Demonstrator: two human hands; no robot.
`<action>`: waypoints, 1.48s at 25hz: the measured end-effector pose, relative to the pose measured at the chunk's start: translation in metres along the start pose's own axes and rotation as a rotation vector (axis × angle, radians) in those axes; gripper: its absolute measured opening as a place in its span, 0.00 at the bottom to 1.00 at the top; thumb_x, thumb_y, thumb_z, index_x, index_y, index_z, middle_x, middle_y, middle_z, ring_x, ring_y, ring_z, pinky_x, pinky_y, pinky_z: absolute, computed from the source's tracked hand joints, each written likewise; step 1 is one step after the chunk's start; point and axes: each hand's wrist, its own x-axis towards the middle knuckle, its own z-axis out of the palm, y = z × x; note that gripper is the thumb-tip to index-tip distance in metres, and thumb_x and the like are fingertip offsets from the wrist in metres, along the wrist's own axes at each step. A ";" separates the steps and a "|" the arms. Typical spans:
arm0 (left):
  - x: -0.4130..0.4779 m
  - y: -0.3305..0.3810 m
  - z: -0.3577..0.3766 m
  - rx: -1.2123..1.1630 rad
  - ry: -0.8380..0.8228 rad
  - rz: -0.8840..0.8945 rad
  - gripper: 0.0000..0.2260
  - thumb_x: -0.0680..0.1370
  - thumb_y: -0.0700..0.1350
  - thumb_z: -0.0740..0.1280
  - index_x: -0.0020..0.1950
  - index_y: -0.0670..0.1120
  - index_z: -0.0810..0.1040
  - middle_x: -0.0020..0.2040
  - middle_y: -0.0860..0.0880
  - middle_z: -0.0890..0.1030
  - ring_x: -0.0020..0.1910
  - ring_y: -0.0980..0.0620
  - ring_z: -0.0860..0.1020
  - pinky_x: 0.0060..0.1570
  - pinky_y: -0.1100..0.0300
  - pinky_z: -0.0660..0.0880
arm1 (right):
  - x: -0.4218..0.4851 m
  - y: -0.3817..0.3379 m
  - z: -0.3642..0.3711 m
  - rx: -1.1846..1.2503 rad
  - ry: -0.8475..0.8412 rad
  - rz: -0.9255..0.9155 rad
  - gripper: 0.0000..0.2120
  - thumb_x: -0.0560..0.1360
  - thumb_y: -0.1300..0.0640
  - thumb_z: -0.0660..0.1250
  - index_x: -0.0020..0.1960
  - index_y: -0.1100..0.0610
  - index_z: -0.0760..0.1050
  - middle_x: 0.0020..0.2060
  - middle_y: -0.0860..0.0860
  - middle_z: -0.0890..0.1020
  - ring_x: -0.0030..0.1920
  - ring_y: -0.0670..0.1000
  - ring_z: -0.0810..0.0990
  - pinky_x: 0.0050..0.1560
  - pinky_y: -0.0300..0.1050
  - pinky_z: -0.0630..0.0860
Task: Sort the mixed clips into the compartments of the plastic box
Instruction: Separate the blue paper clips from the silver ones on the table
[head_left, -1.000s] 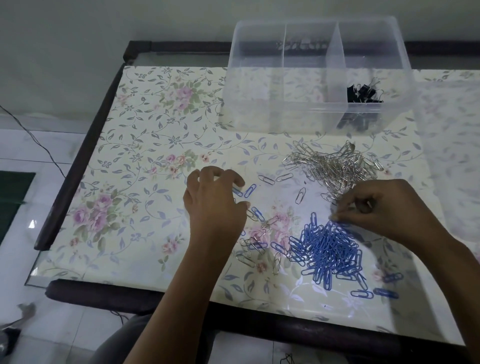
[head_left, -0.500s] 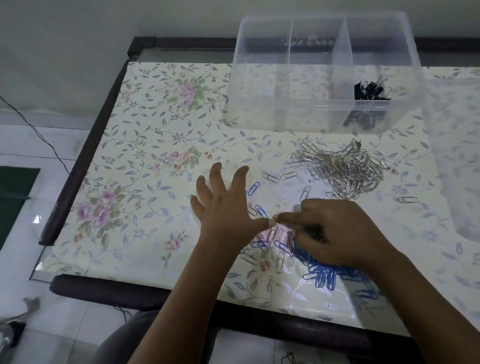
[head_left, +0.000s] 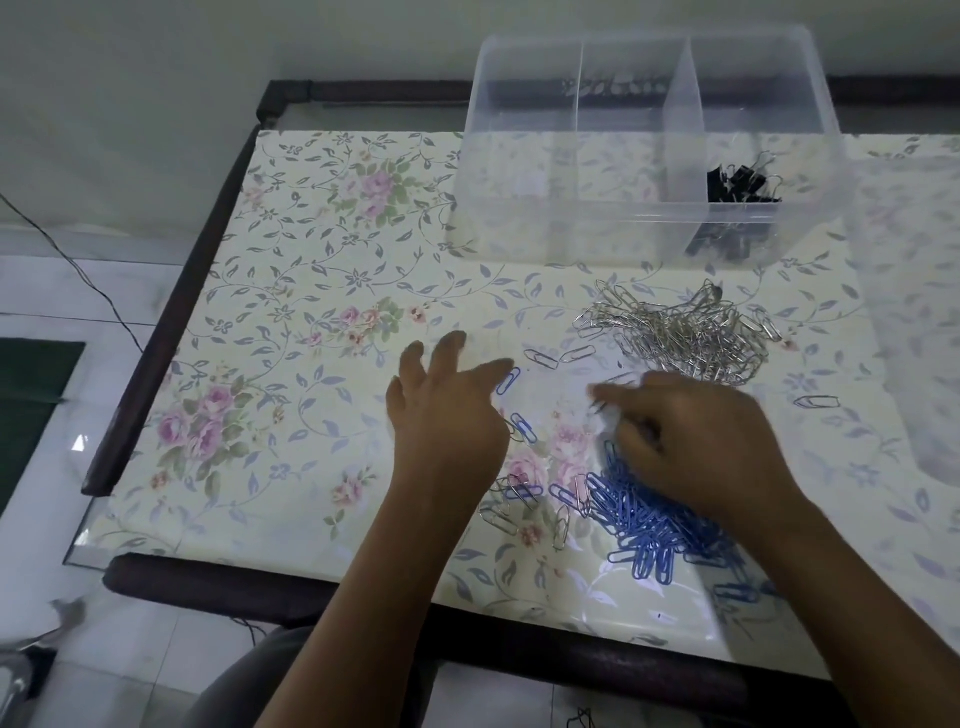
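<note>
Head view, left hand (head_left: 448, 415) and right hand (head_left: 706, 441) drawn apart

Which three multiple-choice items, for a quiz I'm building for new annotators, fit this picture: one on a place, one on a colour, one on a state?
1. Where do the black binder clips lie?
A. in the right compartment of the plastic box
B. in its left compartment
C. on the floor

2. What colour is the clip pile nearest the person?
A. red
B. green
C. blue

3. How is the left hand?
A. fingers spread, holding nothing
B. gripping the box
C. closed in a fist

Answers:
1 A: they show to the right of the box's right-hand divider.
2 C: the blue paper clips lie by the front edge, with the silver paper clips farther back.
3 A: its fingers fan out over the table.
</note>
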 end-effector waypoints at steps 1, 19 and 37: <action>-0.002 0.001 0.000 0.030 -0.057 0.027 0.25 0.77 0.38 0.57 0.70 0.59 0.65 0.76 0.51 0.52 0.75 0.44 0.46 0.71 0.46 0.49 | 0.001 0.004 -0.002 -0.023 0.065 0.057 0.18 0.68 0.55 0.56 0.48 0.53 0.83 0.27 0.49 0.75 0.25 0.52 0.75 0.28 0.30 0.57; 0.001 -0.005 0.003 -0.142 0.087 0.087 0.14 0.74 0.44 0.58 0.56 0.48 0.79 0.68 0.47 0.69 0.70 0.45 0.59 0.65 0.51 0.59 | 0.000 0.001 -0.008 0.325 -0.161 -0.260 0.16 0.63 0.53 0.59 0.43 0.49 0.84 0.27 0.42 0.63 0.25 0.41 0.62 0.25 0.36 0.62; -0.003 0.005 0.004 -0.026 -0.127 0.080 0.40 0.67 0.58 0.71 0.73 0.58 0.53 0.76 0.50 0.46 0.75 0.45 0.43 0.71 0.43 0.47 | 0.004 0.019 -0.001 0.021 0.136 0.019 0.19 0.67 0.59 0.56 0.50 0.58 0.83 0.29 0.47 0.65 0.27 0.49 0.65 0.37 0.42 0.63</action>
